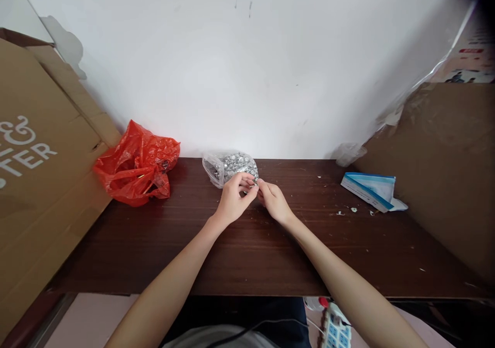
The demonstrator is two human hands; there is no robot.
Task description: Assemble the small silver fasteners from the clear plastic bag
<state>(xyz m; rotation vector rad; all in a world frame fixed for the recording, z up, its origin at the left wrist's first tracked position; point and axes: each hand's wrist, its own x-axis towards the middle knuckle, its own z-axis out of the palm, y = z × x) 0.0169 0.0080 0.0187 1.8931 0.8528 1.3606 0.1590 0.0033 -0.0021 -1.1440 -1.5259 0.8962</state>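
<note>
My left hand [235, 196] and my right hand [272, 198] meet above the middle of the dark brown table. Between their closed fingertips is a small shiny metal piece [256, 181], too small to name and partly covered by the fingers. Just behind the hands, a clear plastic bag [212, 168] lies on its side with many small silvery metal parts [237, 162] in it. My left hand overlaps the bag's near edge.
A red plastic bag [143, 157] sits at the left beside a large cardboard box [42, 147]. Toward the right are a crumpled clear plastic cup [350, 153], a blue-and-white folded packet [369, 189] and small white scraps [353, 210]. Another cardboard panel [441, 172] borders the table [247, 265].
</note>
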